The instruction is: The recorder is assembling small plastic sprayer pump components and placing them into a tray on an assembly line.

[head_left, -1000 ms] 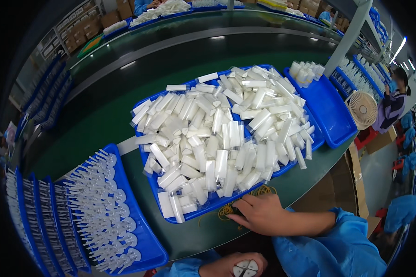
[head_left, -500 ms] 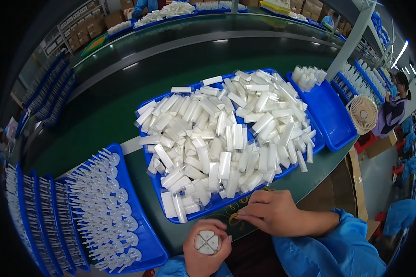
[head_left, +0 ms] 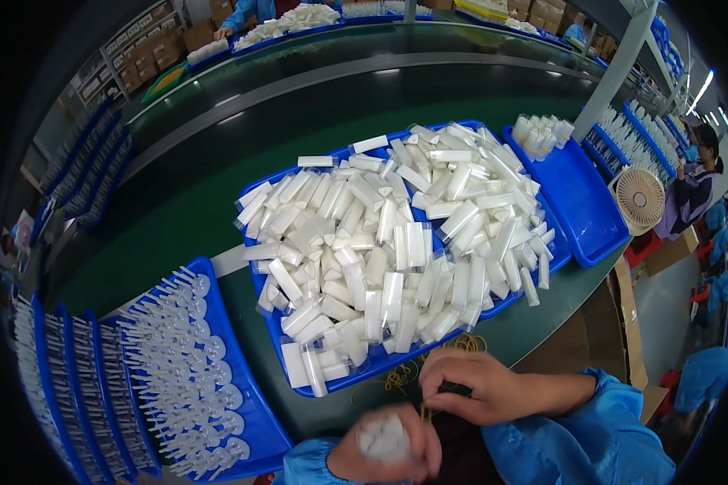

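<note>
Fingers [head_left: 441, 380] pinch rubber bands [head_left: 400, 376] on green workbench [head_left: 534, 319] beside conveyor [head_left: 299, 105].

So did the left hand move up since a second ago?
Yes. The left hand, holding a round white piece, has risen from the bottom edge toward the near rim of the big blue tray.

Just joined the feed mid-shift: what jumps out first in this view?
The big blue tray in the middle, heaped with white tubes, dominates. At lower left another blue tray holds rows of white spoon-shaped parts. At the bottom edge, the left hand holds a blurred white piece while the right hand pinches a yellow rubber band.
</note>
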Tool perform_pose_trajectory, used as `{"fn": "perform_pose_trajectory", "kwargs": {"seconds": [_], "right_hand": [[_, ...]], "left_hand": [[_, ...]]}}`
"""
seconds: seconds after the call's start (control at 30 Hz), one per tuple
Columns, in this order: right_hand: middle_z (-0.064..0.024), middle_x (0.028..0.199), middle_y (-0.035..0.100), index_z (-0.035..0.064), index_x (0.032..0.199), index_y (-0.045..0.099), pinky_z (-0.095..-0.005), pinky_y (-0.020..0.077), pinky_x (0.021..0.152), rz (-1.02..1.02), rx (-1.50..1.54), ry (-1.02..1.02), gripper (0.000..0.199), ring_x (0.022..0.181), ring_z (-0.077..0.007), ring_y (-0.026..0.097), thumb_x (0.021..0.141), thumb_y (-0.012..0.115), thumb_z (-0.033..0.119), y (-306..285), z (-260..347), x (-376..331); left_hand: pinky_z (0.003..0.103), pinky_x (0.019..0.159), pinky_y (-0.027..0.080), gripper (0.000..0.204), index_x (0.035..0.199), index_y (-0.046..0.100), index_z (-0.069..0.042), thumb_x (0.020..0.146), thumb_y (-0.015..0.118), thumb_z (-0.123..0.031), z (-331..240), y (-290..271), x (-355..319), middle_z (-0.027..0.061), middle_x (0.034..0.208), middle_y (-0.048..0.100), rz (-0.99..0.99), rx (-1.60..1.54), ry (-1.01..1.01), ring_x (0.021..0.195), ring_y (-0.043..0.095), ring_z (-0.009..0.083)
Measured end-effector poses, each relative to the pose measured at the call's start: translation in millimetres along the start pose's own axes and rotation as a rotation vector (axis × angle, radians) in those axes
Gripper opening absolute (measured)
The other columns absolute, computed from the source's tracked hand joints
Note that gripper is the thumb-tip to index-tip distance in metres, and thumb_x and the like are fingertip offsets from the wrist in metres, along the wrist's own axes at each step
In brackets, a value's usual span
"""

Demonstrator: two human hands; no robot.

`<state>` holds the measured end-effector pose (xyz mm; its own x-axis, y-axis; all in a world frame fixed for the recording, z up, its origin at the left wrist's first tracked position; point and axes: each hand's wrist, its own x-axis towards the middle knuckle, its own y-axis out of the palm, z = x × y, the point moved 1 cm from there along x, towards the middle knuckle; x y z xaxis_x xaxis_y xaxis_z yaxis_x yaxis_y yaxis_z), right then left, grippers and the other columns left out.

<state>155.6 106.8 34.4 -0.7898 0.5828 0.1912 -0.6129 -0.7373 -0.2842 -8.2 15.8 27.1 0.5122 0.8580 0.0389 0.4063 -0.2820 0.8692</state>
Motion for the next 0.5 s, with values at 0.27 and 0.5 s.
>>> {"fn": "perform_pose_trajectory", "kwargs": {"seconds": [0.27,0.5], "right_hand": [[-0.0047,0.064,0.047,0.0010,0.090,0.050,-0.0374,0.0373,0.074,0.209,1.561,-0.110,0.031,0.061,-0.0184,0.047,0.090,0.042,0.030,-51.2,4.1,3.9],[-0.0062,0.071,0.053,0.0008,0.098,0.058,-0.0380,0.0385,0.064,0.623,0.037,-0.248,0.032,0.064,-0.0227,0.051,0.083,0.060,0.029,-23.2,54.6,3.9]], "left_hand": [[0.026,0.052,0.043,0.082,0.131,0.023,-0.002,0.064,0.069,0.008,11.7,9.1,-3.0,0.0081,0.075,0.049,-0.146,0.305,0.375,0.060,0.049,0.0156],[0.024,0.059,0.040,0.104,0.140,-0.014,-0.003,0.068,0.061,0.007,12.0,11.3,15.5,0.0047,0.072,0.047,-0.569,1.098,0.376,0.062,0.046,0.0123]]}}
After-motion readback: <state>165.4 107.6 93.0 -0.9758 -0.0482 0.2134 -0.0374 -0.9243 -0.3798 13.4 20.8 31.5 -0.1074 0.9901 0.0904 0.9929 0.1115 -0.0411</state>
